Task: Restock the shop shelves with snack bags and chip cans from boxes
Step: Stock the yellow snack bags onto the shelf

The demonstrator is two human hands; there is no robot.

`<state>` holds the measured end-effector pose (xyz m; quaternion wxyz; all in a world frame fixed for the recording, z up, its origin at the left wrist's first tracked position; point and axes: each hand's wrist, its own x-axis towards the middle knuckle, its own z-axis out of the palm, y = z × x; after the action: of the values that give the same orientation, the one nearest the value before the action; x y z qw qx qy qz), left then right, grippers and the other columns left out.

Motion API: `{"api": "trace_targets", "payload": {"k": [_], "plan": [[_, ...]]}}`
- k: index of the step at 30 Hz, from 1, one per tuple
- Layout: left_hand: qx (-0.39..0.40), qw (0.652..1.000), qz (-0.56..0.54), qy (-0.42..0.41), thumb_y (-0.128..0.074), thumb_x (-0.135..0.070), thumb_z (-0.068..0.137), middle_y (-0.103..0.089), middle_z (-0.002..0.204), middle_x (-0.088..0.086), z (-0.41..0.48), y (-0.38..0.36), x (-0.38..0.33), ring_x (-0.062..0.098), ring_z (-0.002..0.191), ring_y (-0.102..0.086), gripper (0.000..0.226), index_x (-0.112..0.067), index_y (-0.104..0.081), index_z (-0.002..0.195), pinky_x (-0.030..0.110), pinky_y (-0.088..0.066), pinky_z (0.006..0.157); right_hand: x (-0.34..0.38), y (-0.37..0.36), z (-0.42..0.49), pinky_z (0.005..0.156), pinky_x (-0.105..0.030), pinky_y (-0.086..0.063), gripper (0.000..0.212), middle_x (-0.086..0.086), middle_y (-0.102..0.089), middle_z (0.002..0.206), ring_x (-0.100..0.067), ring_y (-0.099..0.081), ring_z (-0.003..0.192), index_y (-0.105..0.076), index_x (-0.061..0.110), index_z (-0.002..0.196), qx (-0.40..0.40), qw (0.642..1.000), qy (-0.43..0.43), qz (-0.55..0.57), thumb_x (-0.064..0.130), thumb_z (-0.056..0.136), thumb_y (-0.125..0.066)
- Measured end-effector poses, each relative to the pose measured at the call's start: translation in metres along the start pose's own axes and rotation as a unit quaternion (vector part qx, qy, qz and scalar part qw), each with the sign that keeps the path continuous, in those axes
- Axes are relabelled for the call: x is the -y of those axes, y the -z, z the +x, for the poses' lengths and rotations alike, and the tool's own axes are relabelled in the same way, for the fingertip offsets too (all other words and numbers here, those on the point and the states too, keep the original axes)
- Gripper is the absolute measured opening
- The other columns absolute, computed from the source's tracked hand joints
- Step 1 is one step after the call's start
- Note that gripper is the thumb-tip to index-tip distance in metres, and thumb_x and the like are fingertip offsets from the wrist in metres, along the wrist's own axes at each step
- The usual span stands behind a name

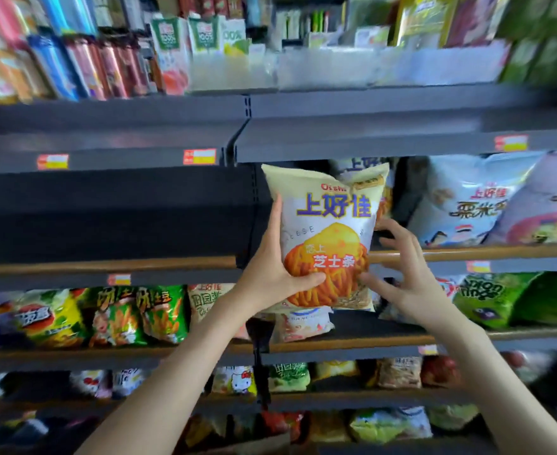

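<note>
A pale yellow and white snack bag [329,224] with orange cheese sticks printed on it stands upright in front of the middle shelf [500,254]. My left hand [270,267] grips its left edge, thumb across the lower front. My right hand [405,277] is at the bag's lower right corner with fingers spread and loosely bent; its fingertips touch the bag's edge. Another bag of the same kind [355,167] stands just behind it on the shelf.
Light blue and pink snack bags [467,205] fill the middle shelf to the right. The same shelf's left section [106,224] is dark and bare. Green and yellow bags [113,313] line the shelf below, green bags [500,300] at right. Juice cartons [201,37] stand on top.
</note>
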<state>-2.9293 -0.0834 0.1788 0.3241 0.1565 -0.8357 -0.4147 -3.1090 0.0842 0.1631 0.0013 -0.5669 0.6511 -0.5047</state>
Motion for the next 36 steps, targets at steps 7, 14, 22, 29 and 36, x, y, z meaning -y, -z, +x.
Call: {"api": "trace_targets", "payload": {"k": [7, 14, 22, 29, 36], "plan": [[-0.019, 0.974, 0.172, -0.145, -0.086, -0.031, 0.070, -0.009, 0.158, 0.001, 0.054, -0.041, -0.003, -0.006, 0.136, -0.011, 0.127, -0.043, 0.016, 0.144, 0.018, -0.023, 0.110, -0.054, 0.009, 0.017, 0.106, -0.025, -0.041, 0.109, -0.019, -0.006, 0.159, -0.026, -0.036, 0.139, 0.016, 0.032, 0.150, -0.028, 0.995, 0.082, -0.042, 0.041, 0.083, -0.070], [0.014, 0.964, 0.205, -0.167, -0.083, -0.039, 0.073, -0.038, 0.141, 0.031, 0.103, -0.060, 0.022, 0.029, 0.131, -0.046, 0.102, 0.000, -0.016, 0.141, 0.036, -0.050, 0.099, -0.085, 0.023, 0.049, 0.112, -0.021, -0.027, 0.107, -0.036, -0.013, 0.148, -0.012, 0.002, 0.149, 0.009, 0.030, 0.151, -0.138, 0.962, 0.186, -0.147, 0.015, 0.082, -0.071], [0.012, 0.963, 0.232, -0.140, -0.085, -0.034, 0.073, -0.028, 0.147, 0.025, 0.121, -0.074, 0.048, 0.024, 0.134, -0.040, 0.106, 0.011, -0.018, 0.142, 0.030, -0.046, 0.103, -0.122, 0.018, 0.061, 0.094, -0.035, -0.047, 0.112, -0.034, -0.012, 0.151, 0.003, -0.002, 0.146, 0.013, 0.030, 0.152, -0.121, 0.966, 0.170, -0.152, 0.021, 0.079, -0.072], [0.034, 0.986, 0.147, -0.068, -0.076, -0.039, 0.080, -0.009, 0.163, 0.006, 0.133, -0.084, 0.057, 0.017, 0.141, -0.035, 0.128, -0.063, 0.043, 0.119, 0.032, -0.043, 0.105, -0.124, 0.019, 0.080, 0.110, -0.031, -0.033, 0.103, 0.009, -0.001, 0.153, -0.003, -0.007, 0.144, 0.011, 0.038, 0.146, -0.010, 0.995, 0.047, -0.087, 0.030, 0.084, -0.071], [0.011, 0.982, 0.166, -0.084, -0.078, -0.042, 0.078, 0.003, 0.162, 0.005, 0.133, -0.094, 0.048, 0.018, 0.147, -0.014, 0.125, -0.062, 0.035, 0.128, 0.046, -0.033, 0.115, -0.110, 0.032, 0.064, 0.096, -0.021, -0.037, 0.066, -0.009, -0.047, 0.136, -0.022, -0.046, 0.120, -0.029, 0.017, 0.147, -0.159, 0.961, 0.090, -0.209, 0.029, 0.092, -0.063]]}}
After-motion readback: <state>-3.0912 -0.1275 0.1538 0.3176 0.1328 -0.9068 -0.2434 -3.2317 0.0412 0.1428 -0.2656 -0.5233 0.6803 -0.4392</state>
